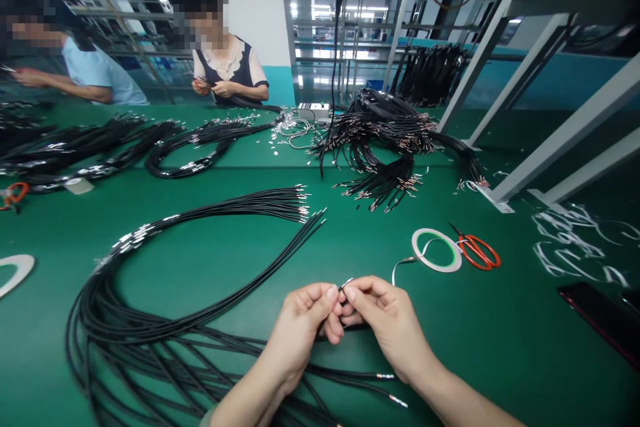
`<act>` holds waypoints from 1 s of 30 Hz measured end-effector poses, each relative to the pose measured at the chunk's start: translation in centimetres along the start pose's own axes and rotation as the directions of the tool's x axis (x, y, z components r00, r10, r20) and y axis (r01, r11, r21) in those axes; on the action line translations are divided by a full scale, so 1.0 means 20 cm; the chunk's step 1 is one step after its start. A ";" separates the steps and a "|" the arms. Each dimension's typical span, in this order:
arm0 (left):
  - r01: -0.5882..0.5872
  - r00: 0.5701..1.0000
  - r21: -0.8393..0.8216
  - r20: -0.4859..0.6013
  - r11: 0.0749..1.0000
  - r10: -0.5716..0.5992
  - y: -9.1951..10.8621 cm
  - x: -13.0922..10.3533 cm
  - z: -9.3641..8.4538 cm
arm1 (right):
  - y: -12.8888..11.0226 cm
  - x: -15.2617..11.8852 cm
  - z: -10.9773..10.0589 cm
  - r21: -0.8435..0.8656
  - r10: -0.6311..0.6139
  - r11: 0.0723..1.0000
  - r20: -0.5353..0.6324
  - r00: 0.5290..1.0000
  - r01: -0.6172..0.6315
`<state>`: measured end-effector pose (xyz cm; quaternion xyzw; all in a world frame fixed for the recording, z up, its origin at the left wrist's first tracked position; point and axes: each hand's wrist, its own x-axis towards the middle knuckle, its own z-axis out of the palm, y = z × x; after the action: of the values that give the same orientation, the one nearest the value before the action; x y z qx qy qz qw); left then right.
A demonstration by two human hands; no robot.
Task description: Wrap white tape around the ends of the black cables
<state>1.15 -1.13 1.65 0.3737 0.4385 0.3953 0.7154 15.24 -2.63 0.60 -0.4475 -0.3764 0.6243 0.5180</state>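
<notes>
My left hand (313, 313) and my right hand (377, 313) meet at the front middle of the green table. Both pinch a black cable (342, 288) near its end, where a small pale tip shows between the thumbs. The fingers hide most of what they grip. Left of my hands lies a looped bundle of black cables (200, 330), with bare ends fanned toward the middle. Two loose cable ends (385, 376) with silvery tips stick out below my hands. A roll of white tape (417, 260) lies beyond my right hand, its strip trailing toward me.
Red-handled scissors (480, 253) lie beside the tape. Backing strips (565, 233) and a dark phone (600, 320) are at right. More cable heaps (385, 120) sit at the back near slanted metal posts (545, 133). Two people work across the table.
</notes>
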 end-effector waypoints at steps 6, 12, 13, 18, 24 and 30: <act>0.013 0.999 -0.036 0.036 0.999 -0.012 0.01 -0.01 0.01 | -0.01 0.01 0.01 0.024 -0.050 0.998 0.019 0.999 0.050; 0.033 0.997 -0.108 0.075 0.994 -0.025 0.01 -0.01 0.01 | 0.01 0.03 -0.01 0.108 0.017 0.994 0.026 1.000 -0.020; 0.044 0.997 -0.101 0.070 0.994 -0.037 0.01 -0.01 0.01 | 0.01 0.03 -0.02 0.096 0.002 0.995 0.002 1.000 -0.002; 0.086 0.995 -0.051 0.052 0.995 -0.083 0.01 0.00 0.00 | 0.00 0.04 -0.02 0.029 -0.098 0.994 -0.078 0.992 0.101; 0.183 0.981 -0.125 0.082 0.975 -0.173 -0.01 0.02 -0.02 | 0.04 0.07 0.00 0.108 -0.154 0.982 0.006 0.988 0.152; 0.387 0.921 -0.322 0.086 0.864 -0.381 0.02 0.03 -0.06 | 0.06 0.09 -0.05 0.041 -0.193 0.981 0.045 0.980 0.191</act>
<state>0.10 -0.13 1.39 0.1563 0.4241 0.3098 0.8365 15.64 -0.98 -1.08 -0.3844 -0.4187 0.5889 0.5746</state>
